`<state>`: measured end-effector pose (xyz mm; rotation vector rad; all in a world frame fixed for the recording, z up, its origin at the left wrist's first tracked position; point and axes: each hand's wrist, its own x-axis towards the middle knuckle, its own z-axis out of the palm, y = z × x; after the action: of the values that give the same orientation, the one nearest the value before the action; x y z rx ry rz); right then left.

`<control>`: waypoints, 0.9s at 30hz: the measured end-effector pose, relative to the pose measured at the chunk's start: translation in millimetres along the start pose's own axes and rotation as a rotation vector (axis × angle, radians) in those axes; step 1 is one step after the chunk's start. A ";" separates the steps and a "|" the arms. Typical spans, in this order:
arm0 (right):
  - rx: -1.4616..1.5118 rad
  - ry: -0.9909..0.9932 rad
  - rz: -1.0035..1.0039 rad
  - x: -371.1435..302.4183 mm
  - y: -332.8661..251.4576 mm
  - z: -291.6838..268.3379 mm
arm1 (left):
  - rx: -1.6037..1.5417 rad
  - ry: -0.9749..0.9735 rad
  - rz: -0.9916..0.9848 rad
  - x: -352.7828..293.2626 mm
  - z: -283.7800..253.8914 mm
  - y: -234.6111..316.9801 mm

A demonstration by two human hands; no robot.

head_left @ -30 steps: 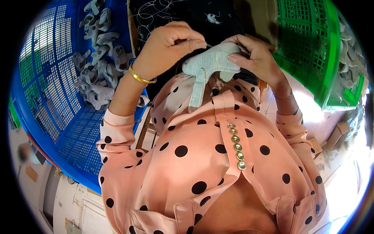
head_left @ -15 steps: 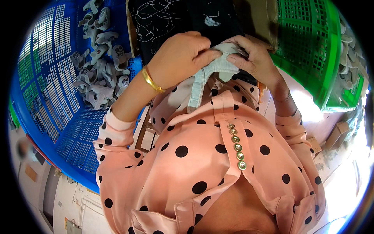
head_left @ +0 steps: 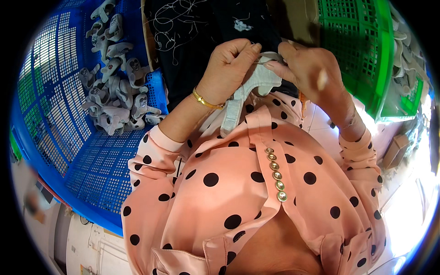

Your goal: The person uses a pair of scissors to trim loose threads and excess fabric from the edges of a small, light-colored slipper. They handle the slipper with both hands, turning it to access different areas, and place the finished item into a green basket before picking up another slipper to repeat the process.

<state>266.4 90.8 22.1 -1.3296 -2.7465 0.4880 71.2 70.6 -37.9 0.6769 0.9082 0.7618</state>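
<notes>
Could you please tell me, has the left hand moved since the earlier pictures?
Yes, the left hand has moved to the right, farther from the blue basket.

Blue perforated basket [head_left: 101, 176]: small grey fabric pieces [head_left: 113, 118], loosely heaped. Black cloth [head_left: 220, 32]: tangled white threads [head_left: 170, 20], pale fluff tuft [head_left: 242, 25].

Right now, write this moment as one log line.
left hand: pinched, by pale fabric piece | right hand: gripping it | blue basket: left | green basket: right
</notes>
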 end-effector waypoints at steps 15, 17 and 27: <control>0.121 0.082 0.243 -8.6 6.2 34.1 | 1.271 0.324 0.774 -16.9 -56.9 26.1; 0.212 0.123 0.283 -8.6 6.9 41.2 | 1.338 0.107 0.646 -37.4 -67.4 33.7; 0.470 0.146 0.382 -1.8 14.8 45.6 | 1.235 0.098 0.653 -62.1 -41.9 -5.3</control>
<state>270.5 86.2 -25.5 -1.6639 -2.0786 0.9429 11.3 25.3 -34.2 2.1079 1.2315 0.7410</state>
